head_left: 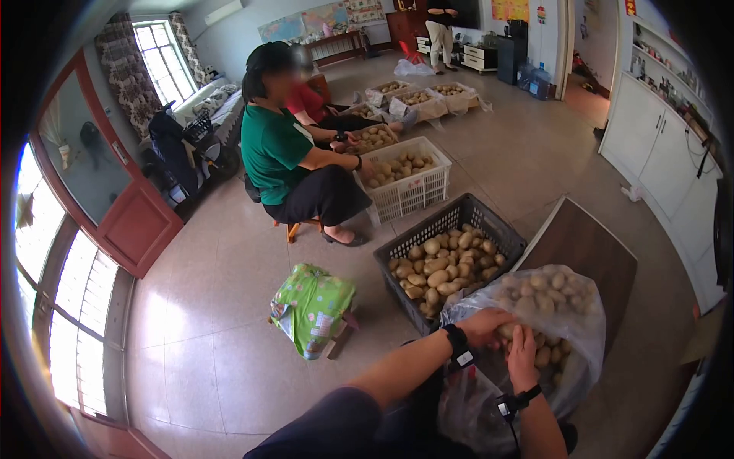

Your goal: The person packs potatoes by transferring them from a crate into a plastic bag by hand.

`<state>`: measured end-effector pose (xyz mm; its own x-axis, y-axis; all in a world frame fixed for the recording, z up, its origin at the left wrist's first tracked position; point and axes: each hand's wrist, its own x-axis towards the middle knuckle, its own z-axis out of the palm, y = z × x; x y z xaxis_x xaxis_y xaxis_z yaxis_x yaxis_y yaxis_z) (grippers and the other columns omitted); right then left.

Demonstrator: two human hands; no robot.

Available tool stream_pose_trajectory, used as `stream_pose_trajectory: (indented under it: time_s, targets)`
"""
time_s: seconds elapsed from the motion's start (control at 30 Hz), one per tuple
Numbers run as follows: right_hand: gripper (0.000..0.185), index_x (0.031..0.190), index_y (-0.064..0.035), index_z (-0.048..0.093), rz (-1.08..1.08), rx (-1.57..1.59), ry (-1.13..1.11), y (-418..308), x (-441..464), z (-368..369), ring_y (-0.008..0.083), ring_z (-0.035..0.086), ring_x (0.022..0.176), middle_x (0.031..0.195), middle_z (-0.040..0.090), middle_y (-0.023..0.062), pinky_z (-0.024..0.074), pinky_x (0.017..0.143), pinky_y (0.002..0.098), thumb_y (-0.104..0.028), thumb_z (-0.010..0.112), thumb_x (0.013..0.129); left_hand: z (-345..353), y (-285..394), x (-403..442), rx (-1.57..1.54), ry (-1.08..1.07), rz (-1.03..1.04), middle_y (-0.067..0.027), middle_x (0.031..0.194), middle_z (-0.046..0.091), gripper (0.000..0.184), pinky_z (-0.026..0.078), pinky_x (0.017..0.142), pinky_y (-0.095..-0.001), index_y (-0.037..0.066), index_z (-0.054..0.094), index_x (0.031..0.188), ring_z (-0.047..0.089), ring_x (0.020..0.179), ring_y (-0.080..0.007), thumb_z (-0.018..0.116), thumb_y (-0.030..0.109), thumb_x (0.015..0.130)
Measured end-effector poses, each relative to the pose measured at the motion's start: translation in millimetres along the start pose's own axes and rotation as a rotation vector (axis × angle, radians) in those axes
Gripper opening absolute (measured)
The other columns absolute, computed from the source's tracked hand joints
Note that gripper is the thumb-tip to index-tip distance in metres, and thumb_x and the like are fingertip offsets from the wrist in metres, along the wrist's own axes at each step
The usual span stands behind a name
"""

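My left hand (485, 326) and my right hand (522, 358) are close together at the mouth of a clear plastic bag (585, 359). Between them is a pale brown potato (506, 330), with the fingers of both hands curled against it; part of it is hidden. More potatoes (547, 294) show through the plastic and at the bag's opening. Just beyond my left hand stands a black plastic crate (401, 294) filled with loose potatoes (443, 268). Both of my wrists wear black straps with small devices.
A brown board (589, 245) lies behind the bag. To the left is a low stool with a green cover (312, 310). A person in a green shirt (271, 145) sits beside a white crate of potatoes (409, 203). Another seated person, a standing person and several filled crates are farther back.
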<state>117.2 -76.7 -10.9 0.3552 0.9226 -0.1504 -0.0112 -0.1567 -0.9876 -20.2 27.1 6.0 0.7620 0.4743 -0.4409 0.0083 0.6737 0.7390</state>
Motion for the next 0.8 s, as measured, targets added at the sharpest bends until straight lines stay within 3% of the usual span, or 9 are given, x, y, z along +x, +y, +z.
stream_pose_trajectory:
  time_s: [0.03,0.1,0.13,0.2,0.23,0.3,0.4,0.47,0.8]
  targets:
    - [0.026,0.104,-0.0040,0.055,0.001,-0.001,0.005,3,1,-1,0.0043,0.041,0.051,0.072,0.052,-0.0011,0.0309,0.043,0.0230,-0.029,0.052,0.099,-9,-3,5,0.119,-0.010,0.145,-0.0064,0.097,0.060,0.032,0.053,0.055,-0.0292,0.004,0.057,0.116,0.065,0.070,-0.0169,0.063,0.023,0.090]
    - [0.024,0.106,-0.0080,0.054,-0.090,-0.043,0.036,20,0,-10,0.0039,0.041,0.050,0.069,0.050,-0.0031,0.0329,0.042,0.0215,-0.030,0.049,0.101,-12,-2,5,0.093,0.006,0.164,-0.0071,0.108,0.056,0.036,0.055,0.064,-0.0299,0.003,0.055,0.122,0.065,0.079,-0.0162,0.062,0.004,0.086]
    - [0.024,0.106,-0.0080,0.054,-0.089,-0.045,0.044,38,4,-18,0.0039,0.041,0.050,0.069,0.050,-0.0031,0.0329,0.042,0.0215,-0.030,0.049,0.101,-16,1,3,0.093,-0.002,0.161,-0.0071,0.108,0.056,0.036,0.055,0.064,-0.0299,0.003,0.055,0.122,0.065,0.079,-0.0162,0.062,0.004,0.086]
    - [0.024,0.111,-0.0060,0.053,-0.241,-0.417,0.137,71,7,-36,0.0126,0.052,0.060,0.079,0.056,0.0031,0.0432,0.053,0.0273,-0.027,0.053,0.098,-23,1,5,0.069,0.123,0.297,-0.0080,0.102,0.058,0.028,0.054,0.062,-0.0295,0.004,0.055,0.118,0.063,0.074,-0.0158,0.058,0.009,0.091]
    - [0.025,0.113,-0.0053,0.053,-0.289,-0.542,0.174,78,5,-42,0.0154,0.056,0.063,0.082,0.058,0.0052,0.0466,0.057,0.0292,-0.025,0.054,0.098,-25,2,11,-0.197,0.167,0.278,-0.0088,0.093,0.062,0.030,0.051,0.049,-0.0304,0.007,0.054,0.110,0.062,0.064,-0.0189,0.055,0.033,0.096]
    - [0.037,0.121,-0.0031,0.050,-0.246,-0.796,0.216,65,-14,-53,0.0404,0.050,0.112,0.120,0.052,0.0222,0.0416,0.096,0.0445,-0.016,0.062,0.089,-41,2,19,-0.297,0.225,0.286,-0.0095,0.095,0.062,0.030,0.052,0.052,-0.0318,0.008,0.054,0.112,0.063,0.066,-0.0200,0.055,0.034,0.097]
    - [0.048,0.125,-0.0046,0.048,-0.276,-0.945,0.238,56,-27,-63,0.0409,0.046,0.116,0.130,0.045,0.0198,0.0420,0.095,0.0459,-0.013,0.067,0.082,-60,5,16,-0.419,0.306,0.308,-0.0112,0.100,0.061,0.034,0.055,0.061,-0.0362,0.009,0.051,0.118,0.063,0.074,-0.0235,0.053,0.035,0.098]
    - [0.051,0.125,-0.0047,0.048,-0.247,-1.003,0.242,62,-31,-67,0.0411,0.046,0.115,0.129,0.045,0.0192,0.0425,0.095,0.0457,-0.012,0.069,0.080,-67,7,15,-0.507,0.504,0.402,-0.0127,0.103,0.061,0.035,0.056,0.063,-0.0383,0.008,0.049,0.121,0.064,0.075,-0.0263,0.052,0.034,0.098]
    - [0.057,0.124,-0.0042,0.050,-0.259,-1.207,0.192,69,-40,-65,0.0373,0.046,0.114,0.121,0.048,0.0150,0.0410,0.097,0.0439,-0.010,0.074,0.073,-139,-15,40,-0.665,0.716,0.472,-0.0160,0.116,0.057,0.034,0.061,0.070,-0.0416,0.008,0.045,0.129,0.065,0.084,-0.0335,0.048,0.022,0.098]
